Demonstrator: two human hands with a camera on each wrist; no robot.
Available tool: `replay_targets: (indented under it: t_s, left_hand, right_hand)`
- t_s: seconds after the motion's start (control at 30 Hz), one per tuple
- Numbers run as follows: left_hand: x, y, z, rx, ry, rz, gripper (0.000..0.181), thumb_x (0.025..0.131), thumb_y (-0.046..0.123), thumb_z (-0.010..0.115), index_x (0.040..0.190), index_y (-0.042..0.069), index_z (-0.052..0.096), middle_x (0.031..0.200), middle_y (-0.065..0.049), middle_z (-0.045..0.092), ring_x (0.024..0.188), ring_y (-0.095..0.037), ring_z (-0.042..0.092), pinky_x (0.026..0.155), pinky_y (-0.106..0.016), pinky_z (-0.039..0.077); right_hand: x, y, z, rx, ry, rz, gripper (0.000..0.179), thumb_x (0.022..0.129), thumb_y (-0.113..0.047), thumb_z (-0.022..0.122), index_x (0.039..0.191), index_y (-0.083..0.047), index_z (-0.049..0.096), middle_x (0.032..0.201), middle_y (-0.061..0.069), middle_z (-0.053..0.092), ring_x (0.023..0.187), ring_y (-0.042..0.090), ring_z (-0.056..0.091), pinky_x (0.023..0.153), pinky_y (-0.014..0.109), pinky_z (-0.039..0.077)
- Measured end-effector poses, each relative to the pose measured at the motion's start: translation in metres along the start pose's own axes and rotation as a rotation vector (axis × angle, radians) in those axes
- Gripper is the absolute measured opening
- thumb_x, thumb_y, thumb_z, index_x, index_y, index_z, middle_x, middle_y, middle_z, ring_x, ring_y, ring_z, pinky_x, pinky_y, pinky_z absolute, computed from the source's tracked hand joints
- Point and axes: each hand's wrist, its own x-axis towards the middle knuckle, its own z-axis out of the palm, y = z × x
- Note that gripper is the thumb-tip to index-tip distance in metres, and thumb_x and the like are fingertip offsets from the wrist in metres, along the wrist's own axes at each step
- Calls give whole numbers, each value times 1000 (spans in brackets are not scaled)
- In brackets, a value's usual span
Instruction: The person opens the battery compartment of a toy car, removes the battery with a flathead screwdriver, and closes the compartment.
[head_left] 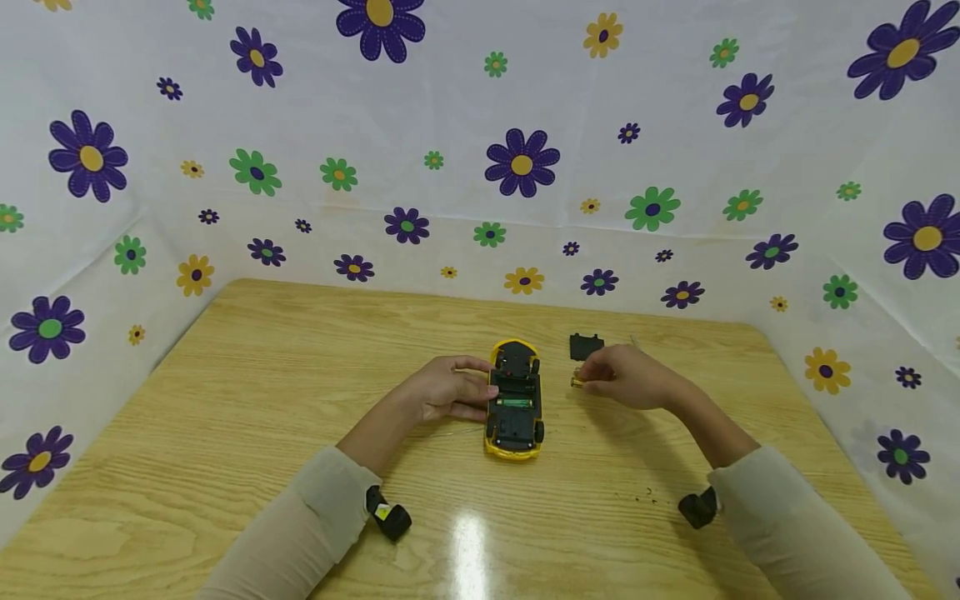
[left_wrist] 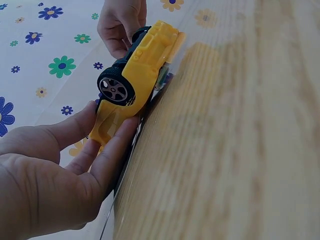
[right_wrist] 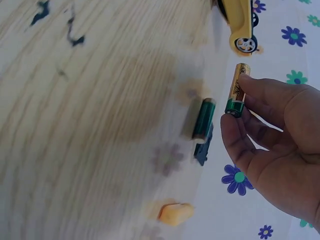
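The yellow toy car [head_left: 517, 433] is wheels-up at the fingertips of the left hand [head_left: 450, 390], its side edge gripped between thumb and fingers. Its underside is black, the compartment [head_left: 517, 385] open with a green battery [head_left: 514, 402] inside. The right hand [head_left: 633, 375] pinches a gold-and-green battery [right_wrist: 235, 95]; near those fingers lies a loose battery [right_wrist: 204, 120], and just beyond them a black cover [head_left: 585, 347].

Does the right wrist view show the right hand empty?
No, the right hand pinches a gold-and-green battery.
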Motion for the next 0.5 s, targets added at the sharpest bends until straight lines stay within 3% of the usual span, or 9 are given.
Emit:
replay_targets:
  t_s: [0.2, 0.5]
  left_hand:
    - [-1, 1, 1, 0, 0, 0, 49, 97, -3, 67, 143, 4, 53, 131, -24, 57, 91, -26, 72, 86, -47, 62]
    - [-1, 1, 0, -3, -3, -3, 49, 97, -3, 67, 143, 4, 52, 132, -25, 56, 91, -27, 72, 87, -47, 62]
  right_hand:
    - [-3, 11, 2, -8, -6, 13, 10, 100, -7, 67, 107, -2, 72, 98, 4, 72, 89, 17, 67, 79, 40, 59]
    - [-4, 17, 7, 2, -28, 25, 10, 98, -9, 69, 105, -2, 72, 95, 3, 70, 85, 14, 66, 76, 35, 58]
